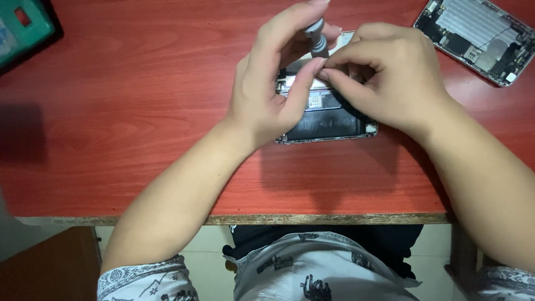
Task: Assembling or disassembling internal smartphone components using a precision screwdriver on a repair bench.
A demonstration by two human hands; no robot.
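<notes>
An opened phone (329, 125) lies on the red wooden table (139, 111), its black battery and circuit parts showing. A small grey screwdriver (318, 40) stands upright over its upper part. My left hand (278, 83) pinches the screwdriver's handle between thumb and fingers. My right hand (384, 75) rests on the phone from the right, fingertips pressed together beside the screwdriver shaft. Both hands hide most of the phone's top half, and the screwdriver tip is out of sight.
A second opened phone shell (479, 36) with a silver plate lies at the far right. A green box (22, 25) sits at the far left corner. The table's front edge (278, 219) runs just above my lap.
</notes>
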